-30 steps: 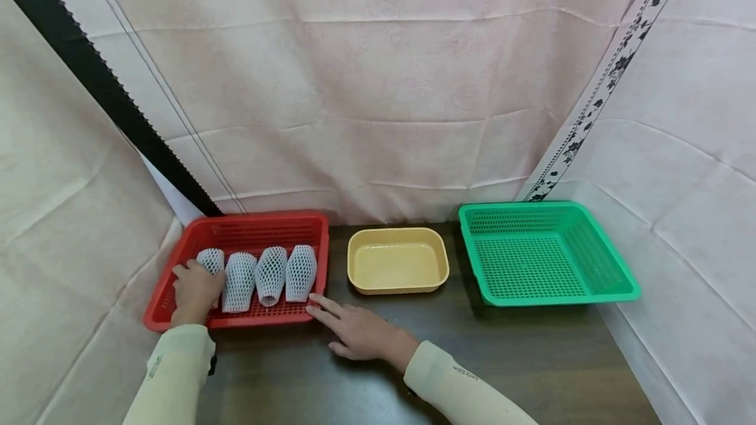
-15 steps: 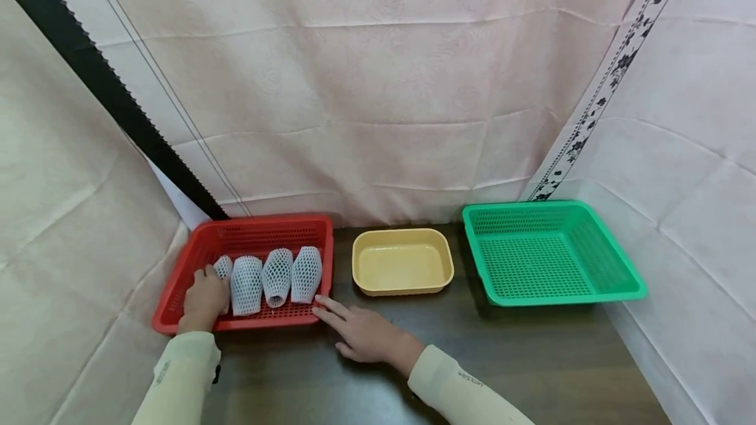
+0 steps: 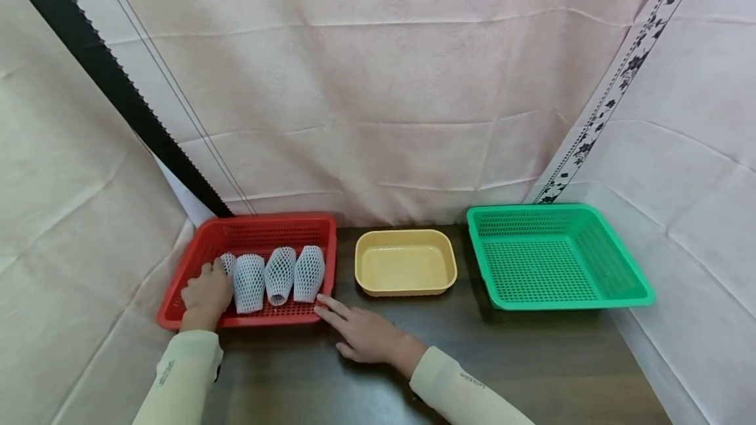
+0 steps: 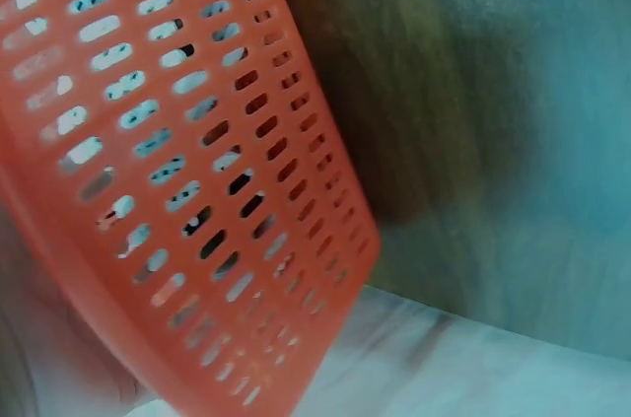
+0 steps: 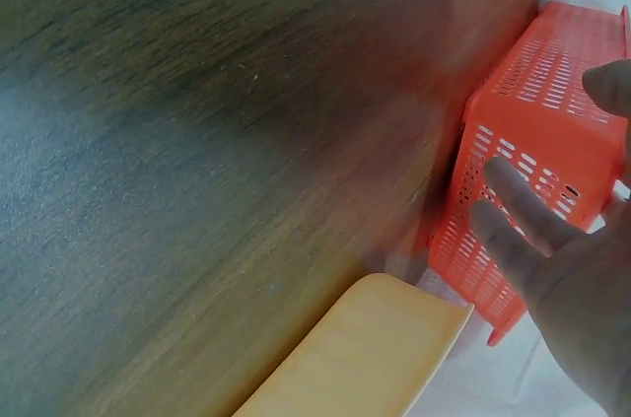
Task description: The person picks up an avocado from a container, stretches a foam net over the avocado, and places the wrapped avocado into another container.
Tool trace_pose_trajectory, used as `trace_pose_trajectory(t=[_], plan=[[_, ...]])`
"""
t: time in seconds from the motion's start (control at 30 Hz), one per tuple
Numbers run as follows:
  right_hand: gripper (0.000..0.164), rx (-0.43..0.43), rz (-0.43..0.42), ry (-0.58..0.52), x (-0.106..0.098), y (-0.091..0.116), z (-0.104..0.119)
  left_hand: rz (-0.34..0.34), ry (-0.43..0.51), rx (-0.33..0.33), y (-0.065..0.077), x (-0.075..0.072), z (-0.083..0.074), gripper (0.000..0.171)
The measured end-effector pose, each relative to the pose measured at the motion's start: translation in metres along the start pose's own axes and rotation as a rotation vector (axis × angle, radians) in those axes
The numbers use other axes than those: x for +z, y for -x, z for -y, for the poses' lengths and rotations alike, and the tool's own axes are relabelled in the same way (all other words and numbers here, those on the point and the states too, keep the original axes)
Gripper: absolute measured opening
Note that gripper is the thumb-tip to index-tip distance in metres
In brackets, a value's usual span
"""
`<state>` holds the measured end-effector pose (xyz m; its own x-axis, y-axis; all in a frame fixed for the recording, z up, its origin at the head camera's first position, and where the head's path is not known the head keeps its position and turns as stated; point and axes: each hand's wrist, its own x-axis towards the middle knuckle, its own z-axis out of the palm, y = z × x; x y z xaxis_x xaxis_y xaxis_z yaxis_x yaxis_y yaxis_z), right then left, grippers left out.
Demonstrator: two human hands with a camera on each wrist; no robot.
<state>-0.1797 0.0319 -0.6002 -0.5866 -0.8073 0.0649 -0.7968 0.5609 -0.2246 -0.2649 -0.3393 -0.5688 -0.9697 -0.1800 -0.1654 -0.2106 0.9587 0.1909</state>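
Observation:
In the head view, white foam net sleeves stand in a row inside the red basket [image 3: 260, 220]. My left hand [image 3: 207, 292] reaches over the basket's front rim and grips the leftmost foam net sleeve [image 3: 228, 263], covering most of it; the undersides of the fingers are hidden. To its right are a second sleeve [image 3: 249, 283], a third [image 3: 279, 275] and a fourth [image 3: 310, 273]. My right hand [image 3: 369, 336] has its fingers spread and extended, fingertips at the basket's front right corner. The right wrist view shows these straight fingers [image 5: 513, 240] against the basket wall [image 5: 582, 156].
A shallow yellow tray [image 3: 405, 290] sits right of the red basket. Farther right stands a green basket [image 3: 567, 303]. All rest on a dark wooden table [image 3: 502, 353], with pale cloth [image 3: 384, 84] hanging behind and at both sides.
My left hand has shifted slightly right and the leftmost sleeve now sits closer against its neighbour. The right hand stays at the basket corner. The whole head view has drifted slightly.

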Motion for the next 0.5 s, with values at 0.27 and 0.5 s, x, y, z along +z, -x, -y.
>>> trace_pose_trajectory(t=[0.27, 0.5], plan=[[0.084, 0.016, -0.037, -0.053, -0.007, 0.006, -0.002, -0.249, -0.063, 0.042, 0.018, -0.009, -0.025, 0.064], [0.078, 0.056, -0.108, -0.011, -0.031, 0.024, -0.014, -0.502, -0.042, 0.221, 0.04, -0.011, -0.065, 0.057]])
